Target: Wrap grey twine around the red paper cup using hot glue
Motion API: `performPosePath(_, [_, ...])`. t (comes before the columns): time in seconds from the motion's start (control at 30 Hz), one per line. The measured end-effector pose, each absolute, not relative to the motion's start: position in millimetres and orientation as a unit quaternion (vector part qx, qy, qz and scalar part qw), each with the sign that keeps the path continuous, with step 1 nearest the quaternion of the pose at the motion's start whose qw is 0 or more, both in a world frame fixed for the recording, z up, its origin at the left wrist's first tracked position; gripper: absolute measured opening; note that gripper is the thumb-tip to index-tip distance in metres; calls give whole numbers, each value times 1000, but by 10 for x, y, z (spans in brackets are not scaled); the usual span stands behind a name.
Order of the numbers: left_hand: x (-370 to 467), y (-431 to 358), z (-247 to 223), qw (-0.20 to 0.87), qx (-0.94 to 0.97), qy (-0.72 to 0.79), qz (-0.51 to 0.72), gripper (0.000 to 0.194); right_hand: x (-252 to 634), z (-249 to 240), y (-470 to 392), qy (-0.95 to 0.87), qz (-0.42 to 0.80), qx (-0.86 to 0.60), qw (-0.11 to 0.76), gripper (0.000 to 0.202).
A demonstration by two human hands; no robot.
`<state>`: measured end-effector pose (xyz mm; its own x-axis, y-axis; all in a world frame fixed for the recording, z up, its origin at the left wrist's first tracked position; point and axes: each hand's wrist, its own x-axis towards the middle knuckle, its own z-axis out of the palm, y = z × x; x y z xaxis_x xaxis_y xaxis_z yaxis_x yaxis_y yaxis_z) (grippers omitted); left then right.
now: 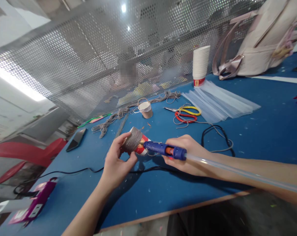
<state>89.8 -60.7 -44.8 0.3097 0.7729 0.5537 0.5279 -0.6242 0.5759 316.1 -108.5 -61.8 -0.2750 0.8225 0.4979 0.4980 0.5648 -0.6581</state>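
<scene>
Between the thumb and fingers of my left hand (119,160) is a red and white paper cup (144,146), tilted on its side. Grey cord (133,140) is wound around part of it. My right hand (185,155) is closed around a blue hot glue gun (155,147), whose nozzle points at the cup beside the edge of the cord. From the gun's back end a long clear glue stick (219,167) runs out over my right forearm. The gun's handle is mostly hidden by my fingers.
Behind the cup stand a small cord-wrapped cup (146,110) and scissors (188,113) with red and yellow handles. Farther right are clear glue sticks (219,101), stacked paper cups (200,64) and a backpack (259,49). A purple power strip (37,201), phone (76,140) and black cable (74,171) lie left.
</scene>
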Motion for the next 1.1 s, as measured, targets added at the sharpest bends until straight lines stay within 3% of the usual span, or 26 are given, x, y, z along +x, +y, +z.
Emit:
performPosePath(0.33, [899,-603,-444,134,799,404,424,47,3141,-633,-1098,-783,178,-413,430,16])
performPosePath(0.63, [865,-591,-462,137,804,381,437,48,3176,-528,-1080,-743,249,-482,393,13])
performPosePath(0.87, [858,-588,-463,131,811,368,435,49,3136,-572,-1117,-765,242,-433,410,14])
performPosePath(1.1, [831,-573,-487,133,807,380,433,48,3169,-474,-1084,-717,284,-489,408,11])
